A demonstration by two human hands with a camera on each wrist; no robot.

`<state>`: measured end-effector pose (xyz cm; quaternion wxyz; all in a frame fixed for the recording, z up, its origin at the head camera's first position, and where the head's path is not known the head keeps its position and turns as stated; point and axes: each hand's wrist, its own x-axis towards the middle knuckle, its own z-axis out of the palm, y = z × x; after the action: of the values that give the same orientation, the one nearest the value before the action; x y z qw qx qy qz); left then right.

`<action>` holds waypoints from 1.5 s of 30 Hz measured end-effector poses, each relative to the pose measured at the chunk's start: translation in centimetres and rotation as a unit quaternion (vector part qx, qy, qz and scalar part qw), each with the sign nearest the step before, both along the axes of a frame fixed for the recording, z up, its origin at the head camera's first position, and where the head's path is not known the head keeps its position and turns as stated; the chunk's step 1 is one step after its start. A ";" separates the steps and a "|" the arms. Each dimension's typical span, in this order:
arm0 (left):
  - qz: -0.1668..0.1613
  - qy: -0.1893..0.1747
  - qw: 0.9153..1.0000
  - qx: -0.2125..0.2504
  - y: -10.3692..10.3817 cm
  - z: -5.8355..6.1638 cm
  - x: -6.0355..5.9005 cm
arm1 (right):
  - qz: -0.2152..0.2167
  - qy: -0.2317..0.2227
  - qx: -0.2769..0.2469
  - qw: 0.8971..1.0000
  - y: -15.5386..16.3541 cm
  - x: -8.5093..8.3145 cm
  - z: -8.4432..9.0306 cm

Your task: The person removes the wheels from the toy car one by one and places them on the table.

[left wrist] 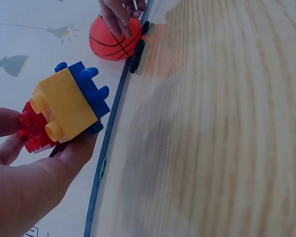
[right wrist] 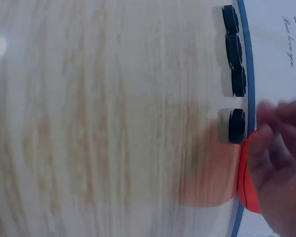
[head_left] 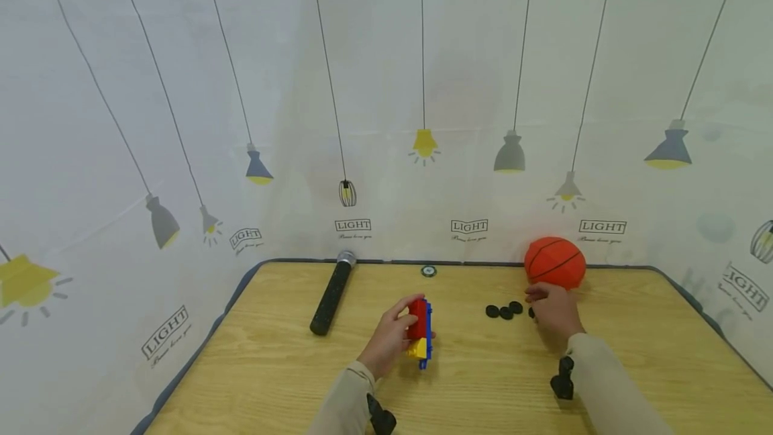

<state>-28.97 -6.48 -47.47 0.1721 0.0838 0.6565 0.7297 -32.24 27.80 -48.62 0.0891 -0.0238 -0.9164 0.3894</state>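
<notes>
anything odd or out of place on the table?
Nothing stands out. The left hand holds the toy block stack, the right hand is by the black discs, and the basketball and microphone lie intact.

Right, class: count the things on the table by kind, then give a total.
Microphone: 1
Basketball: 1
Black discs: 4
Toy brick stack: 1
Small round object: 1
Total: 8

Four black discs (right wrist: pixel 235 79) lie in a row on the wooden surface (right wrist: pixel 113 123) — the nearest just beside the blurred right hand (right wrist: pixel 281 163), over an orange ball (right wrist: pixel 247 187).
</notes>
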 end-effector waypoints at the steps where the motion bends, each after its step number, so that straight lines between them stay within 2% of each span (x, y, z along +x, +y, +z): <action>1: -0.002 0.000 1.000 0.002 0.0 0.0 0.0 | 0.022 -0.003 0.003 1.000 -0.1 0.0 0.0; 4: -0.009 0.000 1.000 0.005 0.1 -0.1 0.0 | 0.058 -0.009 0.024 0.998 -0.2 -0.1 -0.1; 8: -0.012 0.006 1.000 0.005 0.2 -0.1 0.1 | 0.063 0.000 0.055 0.997 0.0 -0.1 -0.4; 13: 0.002 0.019 1.000 -0.022 0.1 -0.2 0.0 | 0.065 0.010 0.073 0.995 0.2 0.0 -0.3; 18: 0.006 0.027 0.999 -0.045 0.1 -0.4 0.0 | 0.067 -0.002 0.073 0.995 -0.2 0.3 0.0; 24: 0.002 0.033 0.998 -0.046 0.3 -0.4 0.1 | 0.065 -0.016 0.074 0.995 -0.5 0.4 -0.2; 28: 0.011 0.035 0.998 -0.049 0.4 -0.3 0.0 | 0.062 -0.008 0.067 0.996 -0.6 0.4 -0.2; 34: 0.024 0.038 0.998 -0.043 0.6 -0.7 -0.2 | 0.053 0.014 0.020 0.998 -0.9 0.9 0.2; 41: 0.046 0.031 0.998 -0.033 0.9 -1.0 -0.3 | 0.084 0.032 -0.065 0.994 -3.1 2.3 1.8; 45: 0.057 0.031 0.998 -0.018 1.1 -1.0 -0.4 | 0.095 0.044 -0.079 0.991 -4.9 2.9 2.2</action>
<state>-29.35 -5.36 -48.50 0.1111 0.0661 0.6782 0.7234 -29.30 22.89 -46.39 0.0898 0.0732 -0.8760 0.4682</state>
